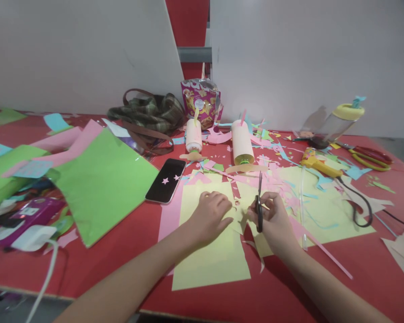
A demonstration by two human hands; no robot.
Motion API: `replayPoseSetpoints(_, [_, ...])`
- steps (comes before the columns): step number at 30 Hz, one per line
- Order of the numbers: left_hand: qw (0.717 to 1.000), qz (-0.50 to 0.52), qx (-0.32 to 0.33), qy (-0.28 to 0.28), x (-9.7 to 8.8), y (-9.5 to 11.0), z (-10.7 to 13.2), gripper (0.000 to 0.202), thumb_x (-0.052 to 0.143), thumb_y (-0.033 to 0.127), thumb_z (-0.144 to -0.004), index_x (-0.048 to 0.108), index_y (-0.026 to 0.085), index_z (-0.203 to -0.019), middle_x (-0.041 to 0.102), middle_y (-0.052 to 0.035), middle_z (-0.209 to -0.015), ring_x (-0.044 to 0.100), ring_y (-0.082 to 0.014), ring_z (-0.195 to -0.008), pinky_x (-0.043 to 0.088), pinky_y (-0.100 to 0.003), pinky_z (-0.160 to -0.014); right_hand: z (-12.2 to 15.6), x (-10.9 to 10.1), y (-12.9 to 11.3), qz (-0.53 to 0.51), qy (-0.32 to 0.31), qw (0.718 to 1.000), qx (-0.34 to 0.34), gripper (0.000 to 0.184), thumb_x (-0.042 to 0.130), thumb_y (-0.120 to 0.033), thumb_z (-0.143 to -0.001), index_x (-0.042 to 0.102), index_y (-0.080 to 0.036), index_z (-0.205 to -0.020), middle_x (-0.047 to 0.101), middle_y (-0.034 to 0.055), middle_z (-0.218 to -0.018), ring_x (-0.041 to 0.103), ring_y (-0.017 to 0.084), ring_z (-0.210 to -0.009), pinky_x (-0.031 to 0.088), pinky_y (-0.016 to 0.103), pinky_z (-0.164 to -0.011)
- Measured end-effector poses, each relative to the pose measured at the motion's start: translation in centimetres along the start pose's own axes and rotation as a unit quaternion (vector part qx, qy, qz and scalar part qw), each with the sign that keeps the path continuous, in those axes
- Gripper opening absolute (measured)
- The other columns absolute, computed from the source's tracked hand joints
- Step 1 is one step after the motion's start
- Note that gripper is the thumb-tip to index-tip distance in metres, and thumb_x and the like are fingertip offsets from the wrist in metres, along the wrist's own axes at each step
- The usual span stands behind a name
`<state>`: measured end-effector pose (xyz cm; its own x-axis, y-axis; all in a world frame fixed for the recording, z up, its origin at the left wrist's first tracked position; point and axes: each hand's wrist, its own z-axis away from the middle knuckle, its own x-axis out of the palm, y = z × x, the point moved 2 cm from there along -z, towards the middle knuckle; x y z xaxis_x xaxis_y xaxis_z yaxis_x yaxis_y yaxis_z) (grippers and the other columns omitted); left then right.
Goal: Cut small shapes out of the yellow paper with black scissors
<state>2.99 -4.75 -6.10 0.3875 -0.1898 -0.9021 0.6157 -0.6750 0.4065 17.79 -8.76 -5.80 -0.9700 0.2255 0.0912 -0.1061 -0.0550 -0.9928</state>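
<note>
My right hand [272, 220] grips a pair of black-handled scissors [259, 208], blades pointing up and away from me. My left hand [210, 217] rests over a pale yellow sheet [210, 264], its fingers loosely bent and the thumb apart, with nothing visible in it. Between the hands lie small paper scraps and a thin curled offcut [256, 251]. Just beyond my left hand a smartphone [166, 184] lies face up with two pink paper stars on its screen. Two pale paper-wrapped cylinders, one smaller [193, 134] and one larger [242, 141], lie farther back.
Green sheets [104, 184], a purple power strip [27, 220] and a white cable [50, 269] occupy the left. A yellow glue gun [319, 167], red-and-yellow-handled cutters [372, 157] and a yellow-lidded bottle [338, 123] are right. Behind are a snack bag [202, 103] and a plaid bag [151, 110].
</note>
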Motion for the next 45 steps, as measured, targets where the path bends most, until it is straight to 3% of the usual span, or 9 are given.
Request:
replayPoseSetpoints(7, [0.995,0.086,-0.044,0.018,0.4,0.8,0.5,0.005,0.042,0.020,-0.076,0.045,0.018,-0.080,0.050,-0.0044,-0.100,0.039,-0.0187,-0.100,0.033,-0.034,-0.084,0.1,0.0,0.0,-0.005,-0.006,1.000,0.007,0.033,0.062,-0.015,-0.062,0.034,-0.024,-0.076,0.048,-0.0045,-0.067,0.051,0.012,-0.058,0.040,0.024,-0.050])
replayPoseSetpoints(14, [0.987,0.154,-0.053,0.018,0.3,1.1,0.7,0.015,0.040,0.020,-0.077,0.049,0.018,-0.089,0.050,-0.0049,-0.103,0.041,-0.0167,-0.102,0.034,-0.033,-0.089,0.2,0.1,0.2,0.008,-0.007,1.000,0.006,0.032,0.059,-0.009,-0.061,0.034,-0.024,-0.076,0.049,-0.0047,-0.069,0.050,0.010,-0.056,0.039,0.023,-0.050])
replayPoseSetpoints(17, [0.990,0.142,-0.013,0.005,0.1,1.4,0.7,0.017,0.040,0.019,-0.077,0.051,0.017,-0.090,0.051,-0.0057,-0.104,0.041,-0.0176,-0.103,0.033,-0.035,-0.090,0.1,0.1,0.5,0.010,-0.008,1.000,0.004,0.033,0.058,-0.007,-0.060,0.035,-0.025,-0.076,0.049,-0.0049,-0.070,0.050,0.010,-0.056,0.039,0.023,-0.051])
replayPoseSetpoints(22, [0.991,0.076,0.106,-0.001,-0.4,2.1,1.0,0.018,0.040,0.017,-0.076,0.058,0.015,-0.075,0.053,-0.0067,-0.102,0.041,-0.0202,-0.102,0.026,-0.041,-0.093,0.0,-0.1,0.7,0.013,-0.003,1.000,0.000,0.034,0.059,-0.007,-0.059,0.036,-0.025,-0.076,0.050,-0.0050,-0.070,0.050,0.010,-0.055,0.039,0.023,-0.051])
replayPoseSetpoints(26, [0.978,0.050,0.204,0.003,-0.3,2.4,1.4,0.019,0.041,0.013,-0.073,0.060,0.014,-0.075,0.058,-0.0070,-0.093,0.045,-0.0193,-0.094,0.032,-0.039,-0.088,-0.2,-0.2,0.7,0.009,-0.002,1.000,0.002,0.034,0.060,-0.009,-0.058,0.035,-0.024,-0.075,0.051,-0.0041,-0.070,0.050,0.010,-0.052,0.039,0.023,-0.049])
replayPoseSetpoints(32, [0.973,0.003,0.233,0.003,-0.1,2.1,1.4,0.022,0.039,0.012,-0.076,0.060,0.013,-0.077,0.060,-0.0078,-0.090,0.047,-0.0202,-0.095,0.033,-0.039,-0.089,-0.2,-0.1,0.6,0.000,-0.001,1.000,0.002,0.033,0.059,-0.007,-0.059,0.035,-0.024,-0.074,0.050,-0.0049,-0.068,0.051,0.010,-0.056,0.039,0.022,-0.050])
replayPoseSetpoints(37, [0.982,0.019,0.181,0.051,-0.2,1.3,1.3,0.026,0.037,0.011,-0.078,0.055,0.011,-0.098,0.059,-0.0091,-0.098,0.050,-0.0183,-0.094,0.036,-0.039,-0.088,-0.3,-0.3,0.2,-0.012,0.026,1.000,-0.008,0.033,0.060,-0.008,-0.059,0.036,-0.024,-0.075,0.050,-0.0054,-0.068,0.049,0.009,-0.052,0.038,0.021,-0.047])
replayPoseSetpoints(42, [0.969,0.106,0.028,0.223,-1.3,0.1,1.3,0.028,0.039,0.011,-0.076,0.050,0.013,-0.102,0.053,-0.0092,-0.103,0.047,-0.0177,-0.099,0.041,-0.036,-0.086,-0.3,-0.8,-0.2,-0.010,0.072,0.997,-0.040,0.032,0.061,-0.010,-0.060,0.037,-0.025,-0.076,0.049,-0.0052,-0.069,0.049,0.009,-0.054,0.038,0.020,-0.047])
replayPoseSetpoints(45, [0.956,0.161,-0.043,0.243,-1.7,-0.2,1.3,0.025,0.040,0.013,-0.076,0.050,0.014,-0.099,0.049,-0.0095,-0.104,0.048,-0.0183,-0.097,0.043,-0.035,-0.085,-0.3,-0.7,-0.2,-0.021,0.059,0.997,-0.036,0.033,0.061,-0.008,-0.059,0.037,-0.025,-0.075,0.049,-0.0056,-0.068,0.048,0.009,-0.053,0.038,0.020,-0.046])
